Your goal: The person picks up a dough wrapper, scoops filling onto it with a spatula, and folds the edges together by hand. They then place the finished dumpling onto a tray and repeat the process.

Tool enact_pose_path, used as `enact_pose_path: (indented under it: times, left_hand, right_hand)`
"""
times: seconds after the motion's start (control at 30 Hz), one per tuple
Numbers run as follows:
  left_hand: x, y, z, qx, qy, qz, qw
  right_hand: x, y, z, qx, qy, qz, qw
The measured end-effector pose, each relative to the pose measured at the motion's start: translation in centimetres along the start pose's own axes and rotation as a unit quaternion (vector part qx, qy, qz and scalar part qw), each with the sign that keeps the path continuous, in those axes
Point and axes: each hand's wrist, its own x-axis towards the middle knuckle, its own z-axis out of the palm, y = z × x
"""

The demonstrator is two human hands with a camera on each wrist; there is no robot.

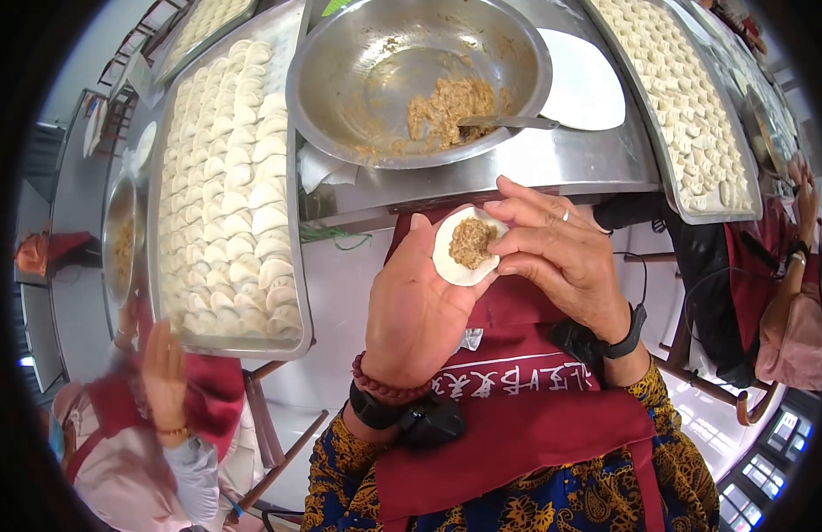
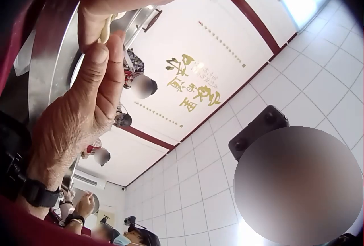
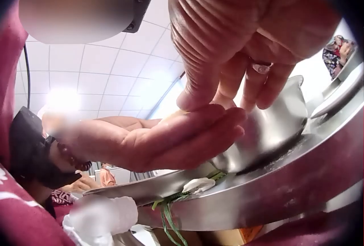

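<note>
A round dumpling wrapper (image 1: 444, 252) with a mound of minced filling (image 1: 472, 243) rests on the fingers of my left hand (image 1: 420, 297), palm up. My left thumb lies along the wrapper's edge. From the right, my right hand (image 1: 562, 257) pinches the near right edge of the wrapper between thumb and forefinger. In the left wrist view the right hand (image 2: 85, 98) holds the pale wrapper edge (image 2: 106, 29) at its fingertips. The right wrist view shows the left hand (image 3: 170, 143) nearly flat under the right hand (image 3: 233, 35), which hides the wrapper.
Ahead stands a steel bowl (image 1: 340, 115) with filling (image 1: 442, 111) and a flat metal utensil (image 1: 517, 122). A white plate (image 1: 584, 84) sits beside it. Trays of folded dumplings lie left (image 1: 302, 293) and right (image 1: 695, 215). Another person's hand (image 1: 165, 372) is at the lower left.
</note>
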Motion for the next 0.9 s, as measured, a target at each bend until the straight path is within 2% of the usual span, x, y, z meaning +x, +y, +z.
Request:
enact_pose_path:
  times: [0.3, 0.57, 0.67, 0.9]
  left_hand:
    - [-0.2, -0.3, -0.1, 0.002, -0.018, -0.003, 1.000]
    - [-0.4, -0.9, -0.8, 0.237, -0.073, 0.045, 0.968]
    - [-0.4, -1.1, -0.6, 0.295, -0.048, 0.065, 0.952]
    - [-0.4, -1.4, -1.0, 0.291, -0.032, 0.109, 0.950]
  right_hand:
    - [-0.3, 0.3, 0.6, 0.037, 0.023, 0.024, 0.999]
    - [-0.5, 0.2, 2.0, 0.090, 0.104, 0.074, 0.988]
    - [-0.4, 0.1, 2.3, 0.103, 0.122, 0.082, 0.984]
    - [0.2, -0.5, 2.9, 0.123, 0.149, 0.097, 0.976]
